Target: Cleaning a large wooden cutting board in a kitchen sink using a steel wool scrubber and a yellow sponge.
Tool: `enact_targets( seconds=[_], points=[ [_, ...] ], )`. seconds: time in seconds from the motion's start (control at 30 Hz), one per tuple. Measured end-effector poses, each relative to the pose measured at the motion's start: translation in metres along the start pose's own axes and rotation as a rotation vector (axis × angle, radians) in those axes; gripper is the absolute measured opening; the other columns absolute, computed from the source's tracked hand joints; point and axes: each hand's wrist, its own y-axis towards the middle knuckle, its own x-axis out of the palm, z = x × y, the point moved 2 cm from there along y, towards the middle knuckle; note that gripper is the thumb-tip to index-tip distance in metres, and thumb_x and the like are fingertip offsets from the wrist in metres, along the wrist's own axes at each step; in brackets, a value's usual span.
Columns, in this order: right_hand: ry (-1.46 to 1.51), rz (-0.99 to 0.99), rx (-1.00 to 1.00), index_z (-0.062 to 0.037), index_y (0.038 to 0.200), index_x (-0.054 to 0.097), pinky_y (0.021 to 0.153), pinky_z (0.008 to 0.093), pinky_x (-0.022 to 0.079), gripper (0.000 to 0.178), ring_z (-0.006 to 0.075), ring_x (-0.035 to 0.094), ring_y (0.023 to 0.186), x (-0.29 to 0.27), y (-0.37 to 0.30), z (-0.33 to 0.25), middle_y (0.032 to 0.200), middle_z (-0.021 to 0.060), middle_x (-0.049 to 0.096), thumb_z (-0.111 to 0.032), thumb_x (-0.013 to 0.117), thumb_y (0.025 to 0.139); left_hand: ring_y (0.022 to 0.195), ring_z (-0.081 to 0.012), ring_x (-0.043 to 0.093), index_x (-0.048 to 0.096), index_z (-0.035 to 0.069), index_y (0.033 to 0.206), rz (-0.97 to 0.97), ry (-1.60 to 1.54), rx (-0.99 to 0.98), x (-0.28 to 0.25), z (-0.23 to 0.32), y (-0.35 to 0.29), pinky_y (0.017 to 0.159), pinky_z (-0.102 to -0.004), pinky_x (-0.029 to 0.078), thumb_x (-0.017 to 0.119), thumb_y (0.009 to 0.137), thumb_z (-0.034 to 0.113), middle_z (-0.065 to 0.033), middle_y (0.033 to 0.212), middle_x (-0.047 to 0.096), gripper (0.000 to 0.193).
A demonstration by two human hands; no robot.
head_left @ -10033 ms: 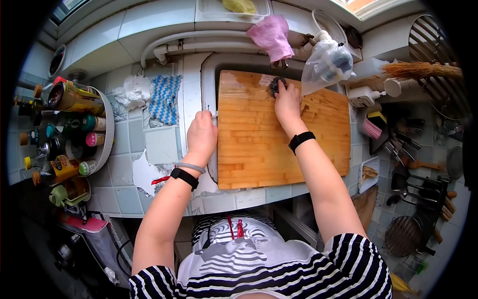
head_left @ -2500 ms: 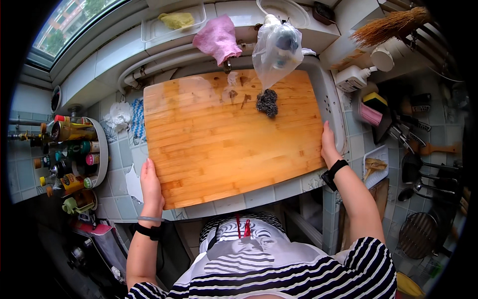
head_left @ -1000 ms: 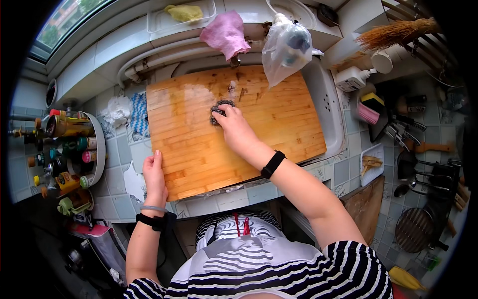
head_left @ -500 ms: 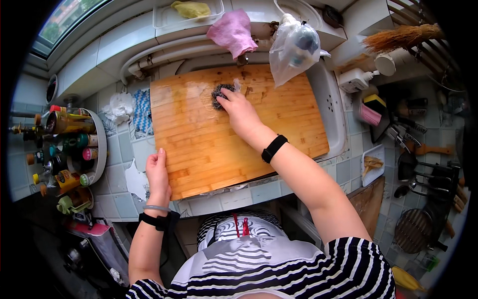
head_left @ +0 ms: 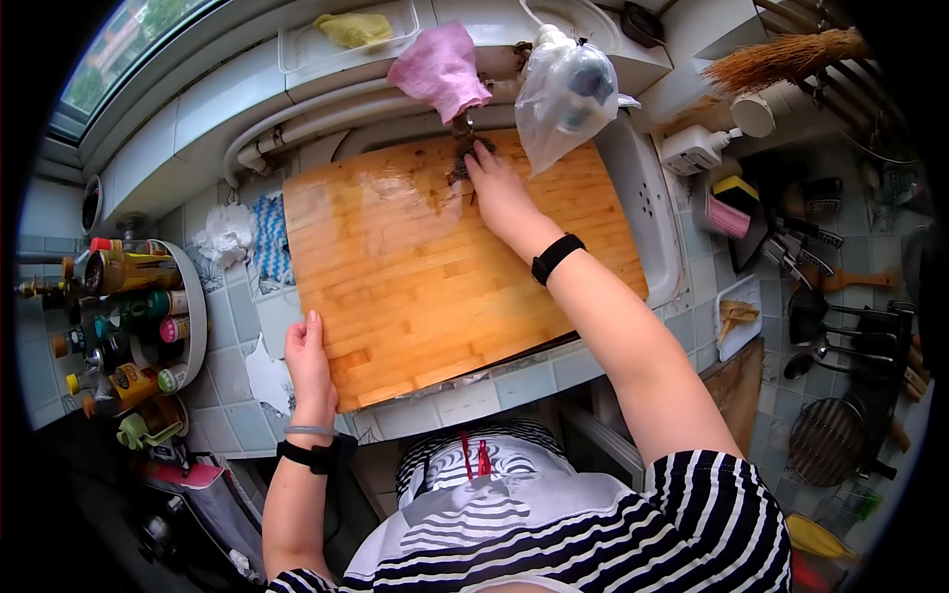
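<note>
A large wooden cutting board (head_left: 445, 296) lies across the white sink (head_left: 664, 259), with a wet patch toward its far left. Under the fingers of my right hand (head_left: 504, 198), a dark wire scourer (head_left: 462, 166) is pressed on the board near its far edge. The fingers hide part of the scourer. My left hand (head_left: 312, 364) grips the board's near left edge, its thumb pointing up along the side. The fingers under the board are hidden.
A pink cloth (head_left: 442, 71) covers the tap just beyond the board. A clear plastic bag (head_left: 568, 99) hangs beside it. Bottles in a white rack (head_left: 195, 306) stand left. At right are a white pump bottle (head_left: 694, 150), a sponge holder (head_left: 727, 212) and hanging utensils (head_left: 825, 336).
My right hand has slid the scourer away from me and slightly right, toward the board's far edge. My left hand keeps its grip on the board's edge.
</note>
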Motion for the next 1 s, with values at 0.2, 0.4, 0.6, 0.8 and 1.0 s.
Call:
enact_targets(
  seconds=[0.2,0.4,0.6,0.8,1.0],
  points=[
    [0.366,0.006,0.116,0.0008,0.139,0.043,0.111,0.0439,0.033,0.053,0.0473,0.036,0.133,0.004,-0.010,0.050,0.151,0.0251,0.032,0.006,0.041,0.086,0.081,-0.0075,0.050,0.054,0.006,0.092,-0.002,0.000,-0.036,0.009,0.005,-0.004,0.076,-0.0240,0.043,0.059,0.099,0.029,-0.0013,0.089,0.060,0.024],
    [0.181,0.038,-0.205,-0.0064,0.139,0.047,0.109,0.0434,0.036,0.057,0.0406,0.041,0.133,0.015,-0.002,0.048,0.151,0.0227,0.034,0.005,0.046,0.083,0.082,-0.0078,0.052,0.054,0.007,0.092,0.031,0.001,-0.013,0.000,-0.003,0.000,0.077,-0.0246,0.044,0.059,0.099,0.029,-0.0011,0.088,0.060,0.024],
    [-0.049,0.013,0.248,-0.0076,0.134,0.052,0.101,0.0475,0.043,0.052,0.0426,0.051,0.117,0.001,-0.002,0.231,0.144,0.0223,0.042,0.002,0.049,0.083,0.080,-0.0074,0.051,0.054,0.007,0.090,0.025,0.038,-0.015,0.012,0.007,-0.003,0.076,-0.0247,0.044,0.058,0.099,0.030,-0.0005,0.087,0.059,0.025],
    [0.121,0.082,0.010,-0.0049,0.124,0.058,0.102,0.0490,0.042,0.041,0.0439,0.049,0.118,0.005,0.005,0.160,0.138,0.0217,0.047,0.002,0.049,0.084,0.079,-0.0074,0.051,0.053,0.007,0.089,0.037,0.043,0.005,0.000,0.006,-0.005,0.075,-0.0244,0.045,0.058,0.099,0.030,0.0000,0.086,0.059,0.026],
    [-0.030,0.016,0.356,-0.0008,0.132,0.050,0.103,0.0497,0.040,0.046,0.0414,0.046,0.122,-0.004,-0.014,0.186,0.146,0.0236,0.039,-0.003,0.050,0.086,0.078,-0.0072,0.051,0.052,0.008,0.087,0.010,0.044,-0.004,0.014,0.014,-0.009,0.073,-0.0240,0.045,0.058,0.099,0.030,0.0002,0.085,0.058,0.026]
  ],
)
